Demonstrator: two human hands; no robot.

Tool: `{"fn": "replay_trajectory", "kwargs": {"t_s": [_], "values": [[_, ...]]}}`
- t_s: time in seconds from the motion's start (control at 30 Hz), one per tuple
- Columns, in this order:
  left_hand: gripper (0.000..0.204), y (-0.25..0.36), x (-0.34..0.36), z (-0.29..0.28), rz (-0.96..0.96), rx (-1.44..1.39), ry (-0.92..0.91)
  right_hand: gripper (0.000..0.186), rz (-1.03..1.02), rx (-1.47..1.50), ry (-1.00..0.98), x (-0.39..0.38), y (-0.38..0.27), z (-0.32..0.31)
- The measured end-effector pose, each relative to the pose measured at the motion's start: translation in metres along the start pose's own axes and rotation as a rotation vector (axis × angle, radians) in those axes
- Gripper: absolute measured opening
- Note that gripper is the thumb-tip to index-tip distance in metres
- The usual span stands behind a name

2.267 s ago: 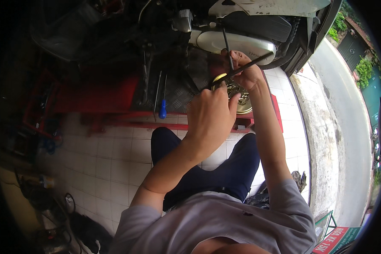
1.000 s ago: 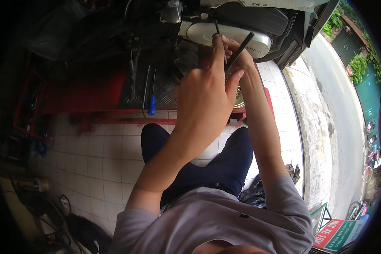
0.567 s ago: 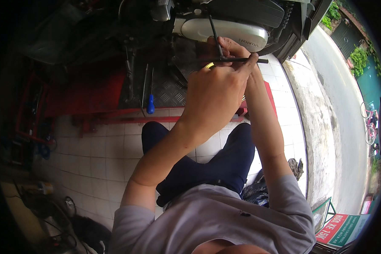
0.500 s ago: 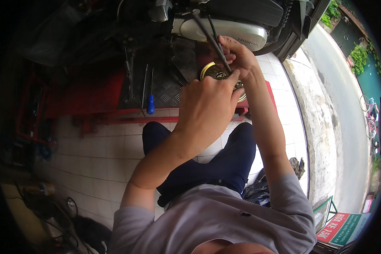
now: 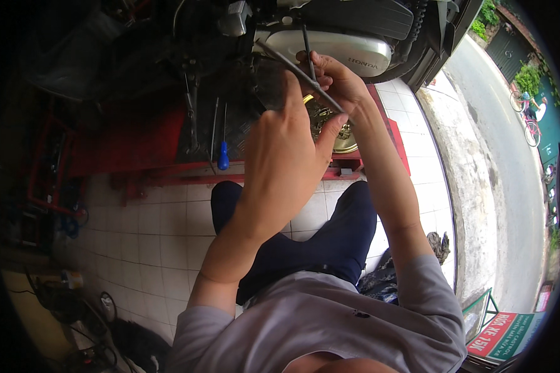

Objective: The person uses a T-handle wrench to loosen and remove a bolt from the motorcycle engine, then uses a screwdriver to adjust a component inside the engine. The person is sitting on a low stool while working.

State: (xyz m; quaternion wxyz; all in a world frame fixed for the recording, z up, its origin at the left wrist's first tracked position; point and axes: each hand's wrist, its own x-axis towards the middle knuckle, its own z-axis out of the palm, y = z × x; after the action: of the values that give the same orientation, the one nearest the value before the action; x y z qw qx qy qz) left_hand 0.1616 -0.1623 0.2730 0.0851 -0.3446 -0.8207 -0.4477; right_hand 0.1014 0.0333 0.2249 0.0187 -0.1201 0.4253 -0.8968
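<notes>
My right hand (image 5: 336, 79) is closed around the upright shaft of a dark T-handle wrench (image 5: 284, 57), whose shaft reaches up against the motorbike's silver side cover (image 5: 342, 50). The wrench's crossbar slants from upper left down to the right. Spread across that bar is my left hand (image 5: 280, 158), index finger near its upper part and thumb by its lower end. The left hand's other fingers are hidden. Below the wrench, partly covered by my hands, a round gold-coloured dish (image 5: 350, 148) holds several small metal parts.
A blue-handled screwdriver (image 5: 223, 156) and a thin dark rod (image 5: 214, 127) lie on the red and black work stand (image 5: 130, 140). A dark bundle (image 5: 379, 280) sits on the white tiled floor (image 5: 168, 248) by my right leg. A street with a cyclist (image 5: 534, 112) runs at right.
The wrench's crossbar has swung anticlockwise, its upper end moving left. My left thumb and index finger have spread apart. Outside, a cyclist has moved up the street.
</notes>
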Motion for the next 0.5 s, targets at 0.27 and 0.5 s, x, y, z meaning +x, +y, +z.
{"fn": "replay_trajectory", "kwargs": {"t_s": [0.27,0.5], "values": [[0.078,-0.008,-0.012,-0.001,-0.155,0.167,-0.040,0.020,-0.005,0.019,0.054,0.001,0.000,-0.003],[0.080,-0.011,-0.009,0.007,0.164,0.131,-0.328,0.019,-0.011,0.024,-0.004,0.009,0.003,-0.015]]}}
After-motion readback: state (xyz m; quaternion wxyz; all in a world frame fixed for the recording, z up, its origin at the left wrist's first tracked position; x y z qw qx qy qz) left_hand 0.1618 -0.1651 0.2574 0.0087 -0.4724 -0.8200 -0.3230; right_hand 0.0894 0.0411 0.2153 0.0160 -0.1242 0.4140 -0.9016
